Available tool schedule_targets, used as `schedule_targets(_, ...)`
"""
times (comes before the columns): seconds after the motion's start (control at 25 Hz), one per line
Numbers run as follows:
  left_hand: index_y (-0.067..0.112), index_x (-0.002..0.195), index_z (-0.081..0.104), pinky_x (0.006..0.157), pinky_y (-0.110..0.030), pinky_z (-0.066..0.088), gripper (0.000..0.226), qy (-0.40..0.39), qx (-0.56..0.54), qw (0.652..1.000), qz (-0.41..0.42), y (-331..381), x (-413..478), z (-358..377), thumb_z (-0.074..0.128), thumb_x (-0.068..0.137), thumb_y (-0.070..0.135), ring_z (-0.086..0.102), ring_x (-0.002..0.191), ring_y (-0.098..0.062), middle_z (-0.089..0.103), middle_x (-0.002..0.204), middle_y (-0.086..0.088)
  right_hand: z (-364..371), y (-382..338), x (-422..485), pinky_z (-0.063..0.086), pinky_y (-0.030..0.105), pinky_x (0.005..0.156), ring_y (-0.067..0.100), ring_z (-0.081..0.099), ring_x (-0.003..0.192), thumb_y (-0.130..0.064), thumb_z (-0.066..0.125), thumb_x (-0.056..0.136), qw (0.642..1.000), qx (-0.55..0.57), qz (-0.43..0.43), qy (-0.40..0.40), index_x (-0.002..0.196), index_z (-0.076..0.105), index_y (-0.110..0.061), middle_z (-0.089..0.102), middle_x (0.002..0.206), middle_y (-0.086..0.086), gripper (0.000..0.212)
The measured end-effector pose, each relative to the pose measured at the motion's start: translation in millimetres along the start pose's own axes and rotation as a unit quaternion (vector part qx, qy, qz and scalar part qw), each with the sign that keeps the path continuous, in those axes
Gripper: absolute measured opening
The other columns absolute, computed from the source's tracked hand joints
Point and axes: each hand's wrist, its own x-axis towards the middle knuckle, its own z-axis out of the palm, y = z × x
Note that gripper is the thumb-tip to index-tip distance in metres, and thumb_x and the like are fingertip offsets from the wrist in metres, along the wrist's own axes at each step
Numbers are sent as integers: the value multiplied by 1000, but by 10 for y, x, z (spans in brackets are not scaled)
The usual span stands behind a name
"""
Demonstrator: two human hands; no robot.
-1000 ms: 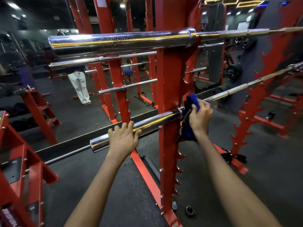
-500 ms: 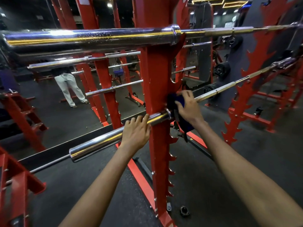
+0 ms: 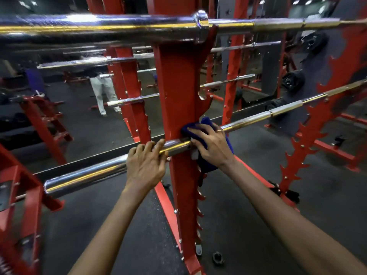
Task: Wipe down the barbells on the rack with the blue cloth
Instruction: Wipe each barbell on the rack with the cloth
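we steady the long chrome steel barbell (image 3: 95, 171) with our left hand (image 3: 146, 165), fingers curled over its smooth, thick sleeve. our right hand (image 3: 210, 146) presses the soft blue cloth (image 3: 206, 124) around the thinner shaft just beside the red painted steel rack upright (image 3: 178, 96), fingers spread and wrapping it. best we keep firm wraparound pressure and slide along the shaft.

Head view. Upper barbell (image 3: 119, 26): both ends cut off by the left and right picture edges, chrome smeared by blur. Lower barbell (image 3: 85, 175): collar hidden behind the red rack upright (image 3: 174, 86) and under the blue cloth (image 3: 207, 124). Cloth largely covered by the right hand (image 3: 212, 147). Small dark ring (image 3: 217, 258) on the floor: too small to identify.
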Motion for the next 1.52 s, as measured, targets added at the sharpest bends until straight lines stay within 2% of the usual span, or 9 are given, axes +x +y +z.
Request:
schedule_targets(0.16,33,139,55,83,-41,39,48,7,3,1000,-20,35,4,-18,38,97,49,61,99,-26,67,115,4,65,-156,-109,34,47,112,31,48,131,-24,59,93,1000,18,-16,1,129,67,-32,60,139,-9,37)
schedule_targets(0.32,39,142,51,93,-41,37,50,-13,4,998,-54,61,-6,-9,33,98,53,58,109,-23,65,123,8,-124,211,-136,40,47,105,29,58,125,-25,53,95,996,39,-73,-38,126,68,-32,61,137,-11,35)
schedule_targets(0.48,37,148,44,112,-41,27,48,3,-69,994,-82,201,-44,21,36,100,41,47,129,-19,53,143,8,-232,817,81,39,43,104,28,65,112,-21,63,96,995,77,56,4,122,70,-23,68,124,0,27)
schedule_targets(0.64,32,152,39,119,-48,19,52,-4,-86,996,-14,644,60,183,37,102,45,36,142,-24,43,153,3,-202,971,73,38,52,108,30,57,123,-49,46,101,989,67,131,-3,129,64,-27,63,133,-2,39)
schedule_targets(0.84,36,158,27,118,-57,12,59,-11,7,998,-56,800,125,414,20,104,58,31,142,-23,41,150,1,-24,802,-81,30,47,118,22,48,137,-44,41,105,999,30,-19,-21,143,56,-29,53,150,-5,44)
schedule_targets(1.04,36,158,26,119,-53,6,57,-1,9,998,-64,815,118,430,21,105,56,30,143,-22,39,149,2,5,1007,16,33,48,115,19,53,129,-45,50,102,976,71,184,93,129,64,-25,59,139,-4,37)
schedule_targets(1.28,39,158,23,119,-47,-4,53,-11,3,997,-74,832,124,395,27,106,49,29,145,-22,38,150,4,205,783,-173,32,53,116,27,50,138,-47,43,107,996,72,6,45,141,57,-28,49,152,-5,41)
schedule_targets(1.4,41,158,23,120,-48,-3,53,-15,-11,996,-83,848,142,383,27,106,50,27,146,-20,38,150,4,331,860,-270,40,58,111,26,42,144,-44,43,109,966,103,181,150,146,52,-26,39,160,-4,42)
schedule_targets(1.52,44,157,21,122,-52,-1,53,-31,-38,995,-90,842,155,364,21,105,54,18,148,-18,35,153,4,436,511,-185,40,61,113,24,22,155,-43,42,109,872,245,349,239,157,35,-32,19,168,-7,50)
